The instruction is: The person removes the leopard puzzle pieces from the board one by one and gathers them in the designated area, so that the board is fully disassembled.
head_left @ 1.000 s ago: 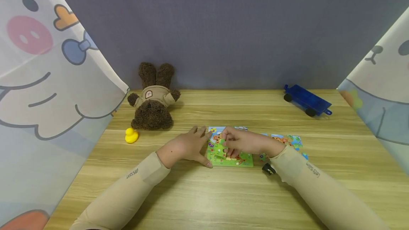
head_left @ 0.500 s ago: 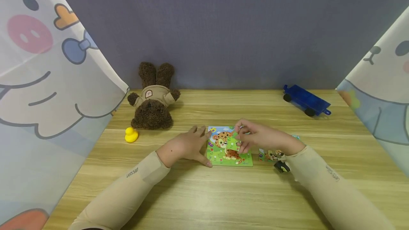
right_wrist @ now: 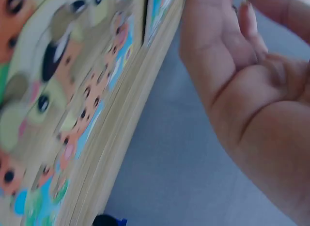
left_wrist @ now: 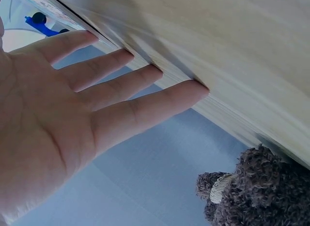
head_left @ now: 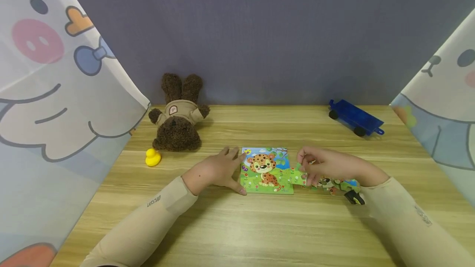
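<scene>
A leopard picture puzzle (head_left: 264, 178) lies on the table. My left hand (head_left: 219, 170) rests at its left edge with fingers spread; in the left wrist view the straight fingers (left_wrist: 150, 107) reach down to the tabletop. My right hand (head_left: 328, 166) is just right of the puzzle, thumb and fingertips pinching a green puzzle piece (head_left: 298, 177) with flowers printed on it. That piece overlaps the puzzle's right edge in the head view. Beneath the right hand lie loose puzzle pieces (head_left: 328, 183), partly covered; the right wrist view shows their leopard-face print (right_wrist: 53, 56) up close.
A brown plush toy (head_left: 177, 133) lies at the back left, a yellow rubber duck (head_left: 152, 158) in front of it. At the back right stands a blue toy wagon (head_left: 356, 116) with black wheels. A grey panel (head_left: 237, 36) closes off the table's rear.
My right hand has moved right from above the puzzle, carrying the green puzzle piece, so the leopard picture now shows in full. The left hand has stayed in place.
</scene>
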Tool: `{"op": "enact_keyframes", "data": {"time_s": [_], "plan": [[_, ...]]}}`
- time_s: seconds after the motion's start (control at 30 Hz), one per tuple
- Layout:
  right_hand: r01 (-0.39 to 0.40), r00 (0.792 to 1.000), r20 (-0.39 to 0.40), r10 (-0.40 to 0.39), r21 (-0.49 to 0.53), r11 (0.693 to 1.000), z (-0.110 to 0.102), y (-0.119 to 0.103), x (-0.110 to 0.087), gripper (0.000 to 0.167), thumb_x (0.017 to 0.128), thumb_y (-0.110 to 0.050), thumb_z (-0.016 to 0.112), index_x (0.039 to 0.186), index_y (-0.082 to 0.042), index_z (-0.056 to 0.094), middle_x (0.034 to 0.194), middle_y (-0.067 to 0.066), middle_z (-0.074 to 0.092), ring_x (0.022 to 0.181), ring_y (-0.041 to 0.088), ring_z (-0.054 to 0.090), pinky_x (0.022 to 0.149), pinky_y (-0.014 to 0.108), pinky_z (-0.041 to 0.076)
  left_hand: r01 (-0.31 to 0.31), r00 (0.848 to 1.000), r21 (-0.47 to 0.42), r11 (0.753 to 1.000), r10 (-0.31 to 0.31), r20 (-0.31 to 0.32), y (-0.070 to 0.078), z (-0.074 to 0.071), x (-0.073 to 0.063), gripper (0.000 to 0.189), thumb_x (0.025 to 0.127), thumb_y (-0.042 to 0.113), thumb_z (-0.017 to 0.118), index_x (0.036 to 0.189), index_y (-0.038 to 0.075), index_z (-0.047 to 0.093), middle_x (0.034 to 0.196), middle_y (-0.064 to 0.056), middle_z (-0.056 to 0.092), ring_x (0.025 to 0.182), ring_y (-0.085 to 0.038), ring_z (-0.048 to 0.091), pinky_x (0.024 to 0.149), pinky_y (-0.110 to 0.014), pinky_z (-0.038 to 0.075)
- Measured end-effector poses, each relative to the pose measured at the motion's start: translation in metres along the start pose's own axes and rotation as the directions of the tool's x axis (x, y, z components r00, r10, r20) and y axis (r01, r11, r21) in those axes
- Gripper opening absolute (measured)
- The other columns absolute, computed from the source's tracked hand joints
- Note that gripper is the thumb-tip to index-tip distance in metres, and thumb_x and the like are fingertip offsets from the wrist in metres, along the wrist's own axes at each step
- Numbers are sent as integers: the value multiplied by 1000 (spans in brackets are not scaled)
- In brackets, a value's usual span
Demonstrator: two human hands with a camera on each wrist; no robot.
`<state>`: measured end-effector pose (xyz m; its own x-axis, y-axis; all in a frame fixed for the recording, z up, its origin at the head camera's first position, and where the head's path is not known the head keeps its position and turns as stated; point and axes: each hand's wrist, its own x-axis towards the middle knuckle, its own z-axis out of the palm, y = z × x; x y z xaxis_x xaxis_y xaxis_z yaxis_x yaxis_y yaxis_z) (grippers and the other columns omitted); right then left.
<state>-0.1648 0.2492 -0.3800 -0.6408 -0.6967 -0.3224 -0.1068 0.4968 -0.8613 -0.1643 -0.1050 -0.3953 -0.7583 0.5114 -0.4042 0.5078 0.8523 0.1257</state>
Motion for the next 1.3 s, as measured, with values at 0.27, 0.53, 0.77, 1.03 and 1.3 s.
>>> {"op": "enact_keyframes", "data": {"time_s": [0.27, 0.53, 0.77, 1.03, 1.3], "plan": [[-79, 981, 174, 89, -64, 995, 0, 15, -10, 11, 109, -10, 56, 111, 1, 55, 79, 5, 60, 63, 17, 60, 52, 27, 48, 2, 1000, -1, 1000, -2, -3, 0, 0, 1, 125, 79, 79, 77, 173, 19, 22, 180, -19, 15, 163, -54, 20, 123, -67, 43], [-114, 976, 174, 132, -109, 987, 0, 24, -10, 10, 104, -10, 62, 107, -1, 57, 76, 3, 65, 59, 12, 59, 50, 20, 43, 5, 1000, 3, 1000, -5, 1, 0, 0, 1, 124, 79, 80, 76, 173, 20, 21, 181, -19, 14, 164, -54, 20, 123, -67, 44], [-120, 974, 179, 135, -93, 988, -2, 22, -10, 12, 105, -12, 64, 105, -3, 56, 76, 5, 61, 61, 13, 54, 51, 21, 41, 0, 1000, 6, 1000, 0, -3, 0, 0, 1, 124, 79, 80, 76, 173, 20, 21, 180, -19, 15, 163, -54, 20, 121, -68, 45], [-99, 983, 136, 121, -162, 982, 1, 16, -10, 5, 102, -8, 67, 101, -9, 62, 84, 0, 59, 58, 9, 48, 51, 20, 41, 3, 1000, 5, 1000, -3, -6, 0, -1, 0, 125, 79, 80, 77, 173, 19, 21, 181, -18, 15, 163, -54, 21, 122, -68, 45], [-100, 989, 86, 120, -211, 972, 2, 15, -8, 13, 101, -18, 72, 106, -8, 65, 84, -1, 56, 59, 9, 51, 51, 24, 49, 1, 1000, 1, 1000, -1, -8, 0, -1, 0, 125, 79, 79, 77, 173, 19, 22, 180, -19, 15, 163, -54, 21, 122, -68, 45]]}}
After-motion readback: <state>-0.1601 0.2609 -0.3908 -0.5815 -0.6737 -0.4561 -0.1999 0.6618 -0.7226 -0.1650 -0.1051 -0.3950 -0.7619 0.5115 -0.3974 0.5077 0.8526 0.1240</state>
